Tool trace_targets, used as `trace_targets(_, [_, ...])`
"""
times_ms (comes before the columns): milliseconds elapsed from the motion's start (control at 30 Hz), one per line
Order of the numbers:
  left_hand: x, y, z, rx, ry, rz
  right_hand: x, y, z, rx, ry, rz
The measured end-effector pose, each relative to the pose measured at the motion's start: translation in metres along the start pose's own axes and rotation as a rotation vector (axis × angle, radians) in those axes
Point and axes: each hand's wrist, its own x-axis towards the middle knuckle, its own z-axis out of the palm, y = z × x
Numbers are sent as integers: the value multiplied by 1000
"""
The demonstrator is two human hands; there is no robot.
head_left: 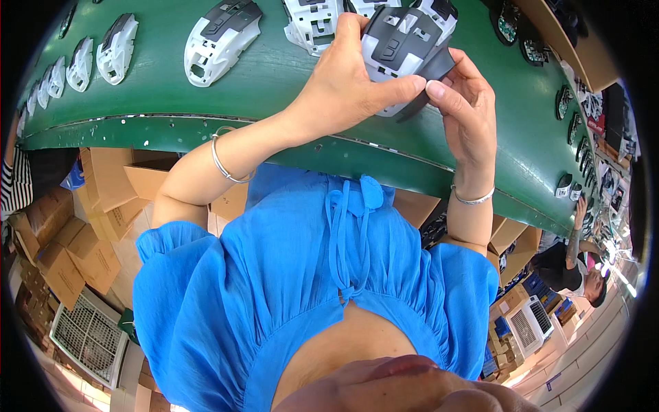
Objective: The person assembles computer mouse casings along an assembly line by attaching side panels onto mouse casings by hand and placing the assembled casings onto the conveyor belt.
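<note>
Above the near edge of the green work surface I hold a white and dark grey plastic mouse shell (393,42), tilted. My left hand (347,86) is closed round its left side, with the thumb along the near end. A curved dark grey side panel (438,65) lies against the shell's right side, and my right hand (467,103) pinches it there. Both thumb tips nearly meet at the near end. My fingers hide parts of both pieces, so I cannot tell whether the panel is fixed on. Just left of the shell lies another white shell (312,27).
On the green bench (154,93), a grey and white shell (220,41) lies left of my hands, with several more farther left. Circuit boards (534,51) line the right side beside a cardboard box (583,48). A co-worker (570,264) is at the far right. Cartons (82,257) stand below.
</note>
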Motion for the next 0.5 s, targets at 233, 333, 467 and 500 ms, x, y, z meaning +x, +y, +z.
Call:
trace_targets(233, [1, 0, 2, 127, -6, 21, 1, 15, -16, 175, -34, 123])
trace_targets(333, [2, -5, 2, 28, -14, 36, 1, 20, -12, 187, -83, 100])
trace_targets(467, [8, -13, -3, 205, 16, 131, 3, 30, -16, 277, -68, 74])
trace_targets(500, [8, -7, -4, 146, -52, 98, 6, 26, -16, 278, -26, 58])
